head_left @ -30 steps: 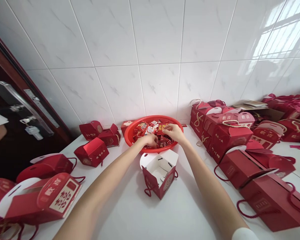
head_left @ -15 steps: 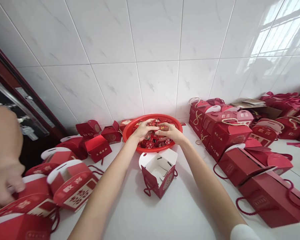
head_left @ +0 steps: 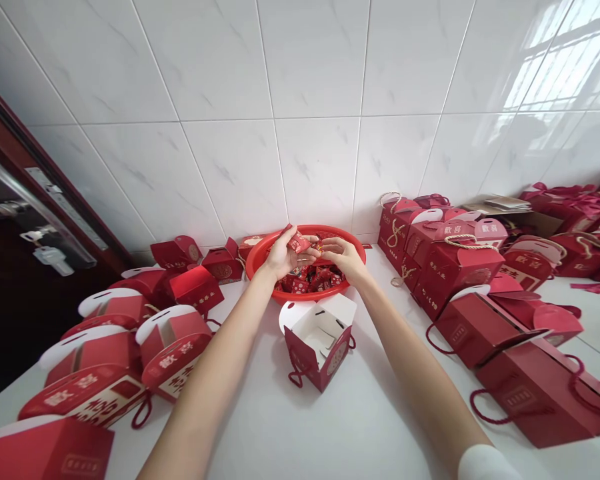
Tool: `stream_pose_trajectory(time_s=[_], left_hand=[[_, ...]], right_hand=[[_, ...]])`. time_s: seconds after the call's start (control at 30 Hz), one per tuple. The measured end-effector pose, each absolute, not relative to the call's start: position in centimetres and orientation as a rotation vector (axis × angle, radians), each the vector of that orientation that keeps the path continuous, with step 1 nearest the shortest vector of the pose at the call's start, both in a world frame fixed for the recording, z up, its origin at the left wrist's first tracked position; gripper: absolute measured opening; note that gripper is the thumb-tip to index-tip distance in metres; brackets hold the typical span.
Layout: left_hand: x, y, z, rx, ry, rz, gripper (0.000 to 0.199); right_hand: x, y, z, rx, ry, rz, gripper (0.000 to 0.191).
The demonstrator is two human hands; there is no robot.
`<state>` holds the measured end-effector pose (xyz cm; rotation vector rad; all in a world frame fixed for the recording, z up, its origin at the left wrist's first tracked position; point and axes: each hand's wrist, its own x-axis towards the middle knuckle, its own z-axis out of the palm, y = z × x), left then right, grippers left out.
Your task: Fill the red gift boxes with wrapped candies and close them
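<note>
My left hand (head_left: 283, 257), palm turned up over the basket, holds red-wrapped candies (head_left: 298, 243) between thumb and fingers. Close beside its fingertips is my right hand (head_left: 347, 259), its fingers bent toward the thumb in a pinch; what lies between them is too small to make out. Beneath both hands, the red plastic basket (head_left: 260, 275) holds many small wrapped candies (head_left: 313, 279), mostly red. An open red gift box (head_left: 314, 353) with a white inside and cord handles stands in front of the basket, between my forearms.
Red gift boxes (head_left: 95, 373) line the left side. More boxes (head_left: 460, 273) crowd the right, some stacked, with rope or cord handles. A tiled wall (head_left: 315, 167) rises behind the basket. At far left is a dark door with keys (head_left: 53, 257) in its lock.
My left hand has turned palm up with red-wrapped candies in it. At the left, another person's arm has gone from view and the boxes there have shifted.
</note>
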<state>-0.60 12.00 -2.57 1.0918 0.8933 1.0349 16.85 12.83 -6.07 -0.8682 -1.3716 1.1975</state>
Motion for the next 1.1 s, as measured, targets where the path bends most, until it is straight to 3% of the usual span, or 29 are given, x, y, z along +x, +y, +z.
stream_pose_trajectory(time_s=[0.13,0.3,0.47,0.67,0.9,1.0,1.1], left_hand=[[-0.4,11.6,-2.4,1.152,0.851,1.001,0.062],[-0.2,11.8,-2.6,1.231,0.863,1.006,0.061],[0.3,12.1,-3.5,1.296,1.033,1.068,0.054],[0.8,12.0,-4.2,1.442,0.949,0.811,0.06],[0.7,12.6,-4.4,1.443,0.973,1.004,0.052],[0.5,13.1,-4.9,1.607,1.072,1.161,0.059],[0.4,13.2,-5.4,1.791,1.119,1.161,0.063]], right_hand=[[17.0,12.4,-5.9,-0.687,-1.545,1.263,0.04],[17.2,12.4,-6.0,-0.667,-1.558,1.311,0.036],[16.4,12.3,-6.3,-0.786,-1.564,0.964,0.034],[15.6,11.9,-6.5,-0.966,-1.766,0.74,0.034],[15.9,12.5,-6.5,-0.901,-1.419,1.012,0.013],[16.1,12.3,-6.2,-0.806,-1.292,1.213,0.018],[16.3,12.2,-6.0,-0.753,-1.202,1.18,0.029]])
